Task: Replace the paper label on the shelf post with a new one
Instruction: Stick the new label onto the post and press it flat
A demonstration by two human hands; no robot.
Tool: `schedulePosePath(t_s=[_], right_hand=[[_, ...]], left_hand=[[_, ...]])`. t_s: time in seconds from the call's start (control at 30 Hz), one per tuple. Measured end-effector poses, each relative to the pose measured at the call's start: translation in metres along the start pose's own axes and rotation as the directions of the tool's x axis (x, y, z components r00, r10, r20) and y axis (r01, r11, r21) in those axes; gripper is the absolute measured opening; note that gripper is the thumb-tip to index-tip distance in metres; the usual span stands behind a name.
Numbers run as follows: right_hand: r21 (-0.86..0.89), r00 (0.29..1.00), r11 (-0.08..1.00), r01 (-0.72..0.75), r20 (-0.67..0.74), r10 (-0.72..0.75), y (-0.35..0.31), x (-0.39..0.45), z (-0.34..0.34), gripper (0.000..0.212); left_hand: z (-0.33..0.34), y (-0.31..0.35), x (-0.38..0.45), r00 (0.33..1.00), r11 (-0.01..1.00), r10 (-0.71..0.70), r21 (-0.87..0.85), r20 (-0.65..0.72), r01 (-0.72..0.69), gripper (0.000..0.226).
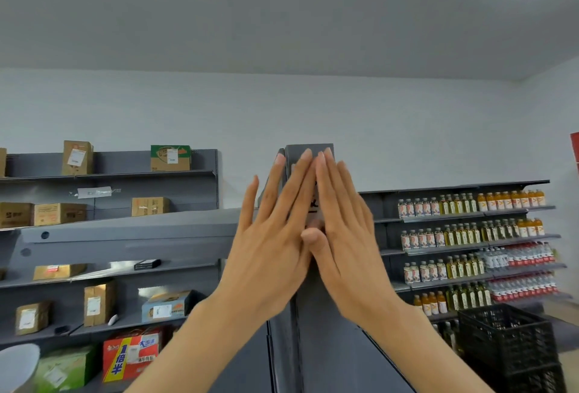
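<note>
A grey shelf post [308,323] rises in the middle of the view. Near its top, both my hands lie flat against its face with fingers stretched upward. My left hand [275,229] covers the left side and my right hand [341,229] the right side; their fingertips meet near the post's top. Between them a narrow strip of a pale paper label [313,206] with dark print shows on the post. Most of the label is hidden under my palms.
Grey shelves at left [109,273] carry cardboard boxes and packaged goods. Shelves at right [470,248] hold rows of bottles. A black plastic crate [507,339] stands at lower right beside the post. A white wall lies behind.
</note>
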State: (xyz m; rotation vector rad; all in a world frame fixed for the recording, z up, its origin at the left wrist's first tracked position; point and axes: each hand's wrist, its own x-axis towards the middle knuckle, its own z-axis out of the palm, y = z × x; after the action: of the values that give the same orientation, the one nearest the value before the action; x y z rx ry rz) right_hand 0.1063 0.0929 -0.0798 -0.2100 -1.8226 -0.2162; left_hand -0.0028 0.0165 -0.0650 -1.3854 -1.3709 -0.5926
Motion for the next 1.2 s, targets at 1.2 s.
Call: schedulePosePath(t_s=[1.2], right_hand=[[-0.146,0.984,0.979,-0.146,0.083,0.159,0.012,-0.017,0.0,0.078]], left_hand=[[0.004,-0.005,-0.018,0.989,0.987,-0.146,0.078,0.028,0.143,0.07]])
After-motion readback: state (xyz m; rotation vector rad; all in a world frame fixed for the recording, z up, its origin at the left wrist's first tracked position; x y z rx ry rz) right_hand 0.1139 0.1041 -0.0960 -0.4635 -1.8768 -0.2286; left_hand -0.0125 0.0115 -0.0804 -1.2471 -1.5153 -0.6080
